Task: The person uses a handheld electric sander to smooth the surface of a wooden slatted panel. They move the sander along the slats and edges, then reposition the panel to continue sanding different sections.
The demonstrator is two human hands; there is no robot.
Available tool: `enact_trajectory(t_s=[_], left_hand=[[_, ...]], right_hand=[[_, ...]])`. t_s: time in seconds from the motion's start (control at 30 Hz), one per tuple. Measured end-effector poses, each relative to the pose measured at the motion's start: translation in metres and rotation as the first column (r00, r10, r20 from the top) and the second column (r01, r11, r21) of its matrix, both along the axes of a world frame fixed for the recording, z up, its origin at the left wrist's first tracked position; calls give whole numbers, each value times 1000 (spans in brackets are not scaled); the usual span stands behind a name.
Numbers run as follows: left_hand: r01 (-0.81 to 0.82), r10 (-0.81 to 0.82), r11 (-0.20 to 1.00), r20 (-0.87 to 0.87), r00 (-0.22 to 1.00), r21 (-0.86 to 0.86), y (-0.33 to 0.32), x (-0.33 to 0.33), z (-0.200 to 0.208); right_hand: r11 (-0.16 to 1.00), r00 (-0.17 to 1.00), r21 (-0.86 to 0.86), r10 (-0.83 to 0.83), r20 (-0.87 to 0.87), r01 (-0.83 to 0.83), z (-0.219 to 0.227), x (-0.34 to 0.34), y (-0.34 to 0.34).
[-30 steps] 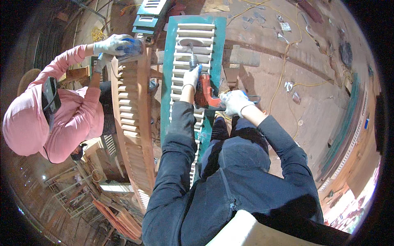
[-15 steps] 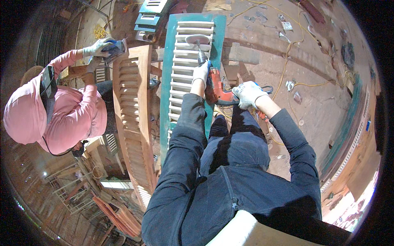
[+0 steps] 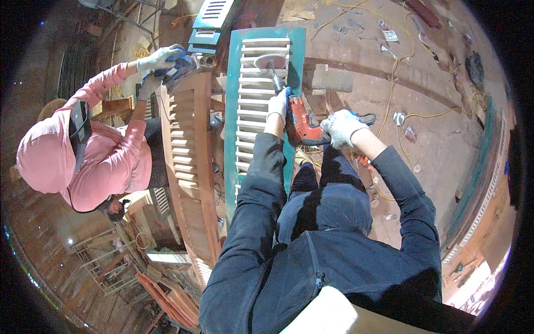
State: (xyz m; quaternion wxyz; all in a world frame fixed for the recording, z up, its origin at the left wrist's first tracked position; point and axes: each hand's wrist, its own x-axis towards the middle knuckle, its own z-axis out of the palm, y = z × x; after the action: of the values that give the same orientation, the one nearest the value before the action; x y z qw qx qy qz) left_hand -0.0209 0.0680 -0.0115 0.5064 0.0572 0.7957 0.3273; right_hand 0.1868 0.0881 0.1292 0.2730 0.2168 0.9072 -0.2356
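Note:
A red electric drill [image 3: 303, 123] with a round sanding disc [image 3: 270, 61] on its chuck is held in both my gloved hands. My left hand [image 3: 277, 107] wraps round the drill's front, just behind the chuck. Round the rear handle closes my right hand [image 3: 342, 127]. The disc lies over the pale slats near the far end of a louvered shutter [image 3: 232, 111] with a green frame. Whether the disc touches the slats, I cannot tell. Nearer slats are partly hidden by my left arm.
To the left, a person in pink [image 3: 111, 150] works a blue-grey power tool [image 3: 179, 64] at the far end of a bare wooden shutter [image 3: 208, 183]. Green louvered pieces [image 3: 214, 14] lie beyond. A yellow cord [image 3: 394, 83] snakes over the littered floor on the right.
The whole view has shifted slightly. My hands and the drill stay near the shutter's far end. The co-worker's tool has moved right, across the wooden shutter's far end.

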Motion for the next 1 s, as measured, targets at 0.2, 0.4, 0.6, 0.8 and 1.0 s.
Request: enact_trajectory(t_s=[0.2, 0.4, 0.6, 0.8, 1.0], left_hand=[[294, -262, 952, -278, 924, 81, 29, 12, 45], [366, -315, 912, -255, 914, 186, 12, 19, 81], [386, -344, 910, -247, 906, 153, -38, -53, 36], [456, -452, 886, -376, 809, -82, -32, -109, 39], [494, -489, 863, -425, 762, -108, -26, -150, 37]], right_hand=[[964, 963, -78, -260, -73, 254, 4, 6, -19], [892, 890, -17, -452, -60, 452, 6, 6, -64], [877, 877, -212, -463, -128, 432, -12, -50, -99], [820, 847, -330, -523, -98, 468, -28, -121, -111], [803, 825, -353, -550, -130, 480, -35, -167, -117]])
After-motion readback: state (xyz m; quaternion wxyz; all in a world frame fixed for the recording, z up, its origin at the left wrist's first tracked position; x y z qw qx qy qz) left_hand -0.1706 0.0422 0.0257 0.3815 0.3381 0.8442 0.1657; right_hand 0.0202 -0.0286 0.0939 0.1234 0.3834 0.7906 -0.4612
